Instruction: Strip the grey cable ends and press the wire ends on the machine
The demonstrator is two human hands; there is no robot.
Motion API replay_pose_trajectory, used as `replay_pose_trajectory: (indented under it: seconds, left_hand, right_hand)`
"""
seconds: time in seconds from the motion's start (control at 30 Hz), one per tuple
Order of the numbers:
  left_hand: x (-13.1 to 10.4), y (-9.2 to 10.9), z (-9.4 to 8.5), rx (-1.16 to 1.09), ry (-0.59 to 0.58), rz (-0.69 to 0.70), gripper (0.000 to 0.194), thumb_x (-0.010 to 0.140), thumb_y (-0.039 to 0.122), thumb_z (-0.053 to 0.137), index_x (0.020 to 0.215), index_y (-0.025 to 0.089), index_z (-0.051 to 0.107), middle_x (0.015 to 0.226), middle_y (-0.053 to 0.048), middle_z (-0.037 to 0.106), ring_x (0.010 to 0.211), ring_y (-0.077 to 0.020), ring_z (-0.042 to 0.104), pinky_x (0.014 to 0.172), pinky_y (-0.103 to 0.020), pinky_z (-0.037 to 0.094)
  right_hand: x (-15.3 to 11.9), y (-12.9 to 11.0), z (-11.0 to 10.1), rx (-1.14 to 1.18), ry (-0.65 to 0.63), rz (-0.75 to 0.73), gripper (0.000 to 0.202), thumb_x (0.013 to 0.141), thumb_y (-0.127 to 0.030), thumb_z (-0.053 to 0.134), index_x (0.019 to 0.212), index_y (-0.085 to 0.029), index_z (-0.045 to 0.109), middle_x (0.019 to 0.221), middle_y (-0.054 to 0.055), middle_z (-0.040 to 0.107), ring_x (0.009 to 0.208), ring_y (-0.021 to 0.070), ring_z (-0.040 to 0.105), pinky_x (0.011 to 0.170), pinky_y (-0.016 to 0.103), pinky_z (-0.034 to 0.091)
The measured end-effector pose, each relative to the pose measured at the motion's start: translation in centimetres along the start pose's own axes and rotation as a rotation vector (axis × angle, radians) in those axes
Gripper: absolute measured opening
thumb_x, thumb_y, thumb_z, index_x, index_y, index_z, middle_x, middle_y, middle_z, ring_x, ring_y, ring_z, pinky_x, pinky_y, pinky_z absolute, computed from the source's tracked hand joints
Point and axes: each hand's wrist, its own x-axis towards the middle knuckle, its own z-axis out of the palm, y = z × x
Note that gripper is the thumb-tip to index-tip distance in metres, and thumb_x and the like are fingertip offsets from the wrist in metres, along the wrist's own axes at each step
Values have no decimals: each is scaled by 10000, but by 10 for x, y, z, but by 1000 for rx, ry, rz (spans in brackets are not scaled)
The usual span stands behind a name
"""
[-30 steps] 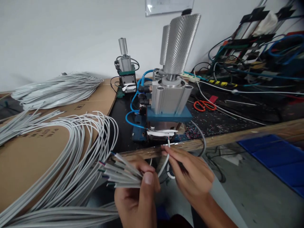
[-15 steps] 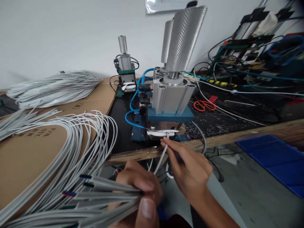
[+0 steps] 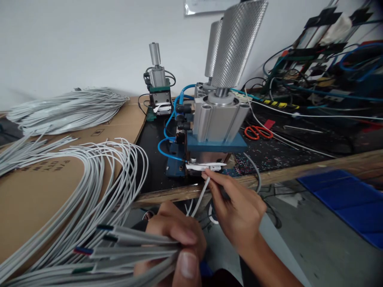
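My left hand (image 3: 176,243) is closed around a bundle of grey cables (image 3: 134,253), whose ends point left and show dark green, blue and red inner wires. Between thumb and fingertips, my right hand (image 3: 236,207) pinches a single grey cable (image 3: 201,197). The tip of that cable meets the white-wrapped jaws (image 3: 206,166) at the front of a pneumatic stripping machine (image 3: 220,119); its very end is hidden there. This machine has a silver cylinder body, a blue plate and a tall knurled top.
Loose grey cables (image 3: 98,171) and a big cable coil (image 3: 72,109) lie on cardboard (image 3: 38,191) at left. A smaller similar machine (image 3: 158,83) stands behind. Orange-handled scissors (image 3: 258,132) and coloured scraps lie right, near the wooden table edge (image 3: 281,173).
The view has shifted slightly. My right hand stays at the jaws with the cable, its fingertips a little farther left. My left hand keeps its bundle, with the cable ends slightly lower.
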Motion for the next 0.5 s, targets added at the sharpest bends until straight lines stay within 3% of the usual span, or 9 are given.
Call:
replay_pose_trajectory:
  seconds: [0.5]
  left_hand:
    - [0, 1, 1, -20, 22, -33, 93, 904, 248, 649, 933, 228, 735, 684, 3, 537, 470, -83, 467, 406, -196, 377]
  right_hand:
    - [-1, -1, 0, -1, -4, 8, 234, 939, -31, 629, 1121, -163, 694, 984, 45, 807, 828, 154, 781, 740, 222, 613]
